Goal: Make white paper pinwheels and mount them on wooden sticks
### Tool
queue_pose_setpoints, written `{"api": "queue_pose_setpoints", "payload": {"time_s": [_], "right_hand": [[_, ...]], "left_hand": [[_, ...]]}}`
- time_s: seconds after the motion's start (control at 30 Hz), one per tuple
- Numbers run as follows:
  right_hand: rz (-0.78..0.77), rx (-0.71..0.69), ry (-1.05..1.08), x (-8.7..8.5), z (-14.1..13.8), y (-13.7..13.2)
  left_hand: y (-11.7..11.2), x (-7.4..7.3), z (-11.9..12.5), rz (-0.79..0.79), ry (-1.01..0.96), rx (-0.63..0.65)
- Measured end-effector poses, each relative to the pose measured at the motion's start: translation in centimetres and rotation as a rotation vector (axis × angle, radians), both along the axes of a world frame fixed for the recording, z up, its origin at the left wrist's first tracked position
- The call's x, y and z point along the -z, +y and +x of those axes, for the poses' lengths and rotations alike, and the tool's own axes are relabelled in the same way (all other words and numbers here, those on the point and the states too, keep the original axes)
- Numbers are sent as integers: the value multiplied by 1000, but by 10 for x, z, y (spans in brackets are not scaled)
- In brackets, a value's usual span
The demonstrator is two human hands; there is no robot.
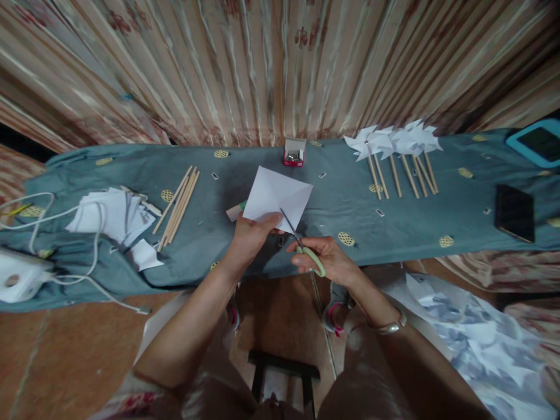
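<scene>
A square of white paper [273, 192] with diagonal creases is pinched at its lower left edge by my left hand [254, 233], thumb on top. My right hand [326, 256] grips scissors [315, 263] with pale green handles. Their dark blades lie along the lower corner of the paper, pointing toward its middle. Partly under the paper, to the left, is a small flat brown and green piece [236, 211]. Beyond the paper stands an opened small red box [294, 155] with shiny metal bits inside.
Wooden sticks [178, 207] and a stack of white papers [109, 216] lie left, near a white cable and power strip [24, 274]. White paper pinwheels [394, 143] on sticks lie right, with a phone [515, 213] and a blue-framed device [538, 143]. A bag of white paper pieces [476, 344] is below right.
</scene>
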State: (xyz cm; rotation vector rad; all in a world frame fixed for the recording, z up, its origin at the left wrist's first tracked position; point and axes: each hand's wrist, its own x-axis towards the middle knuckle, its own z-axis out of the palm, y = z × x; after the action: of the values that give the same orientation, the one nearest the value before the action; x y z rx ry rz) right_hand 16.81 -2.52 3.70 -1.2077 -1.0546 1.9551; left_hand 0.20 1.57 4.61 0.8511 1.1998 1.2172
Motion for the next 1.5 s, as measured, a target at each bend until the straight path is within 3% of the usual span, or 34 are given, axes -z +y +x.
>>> {"api": "queue_pose_setpoints", "payload": {"time_s": [0.87,1.13,1.3,1.5], "right_hand": [[67,-15,-26,2,-2,0],[12,-9,-11,3,-3,0],[51,-88,-33,3,1,-2],[150,-130,-84,-1,23,1]], "left_hand": [[0,2,0,6,-34,-27],[1,6,1,-6,-88,-32],[4,10,-1,12,-110,-104],[11,1,-10,96,-163,-171]]}}
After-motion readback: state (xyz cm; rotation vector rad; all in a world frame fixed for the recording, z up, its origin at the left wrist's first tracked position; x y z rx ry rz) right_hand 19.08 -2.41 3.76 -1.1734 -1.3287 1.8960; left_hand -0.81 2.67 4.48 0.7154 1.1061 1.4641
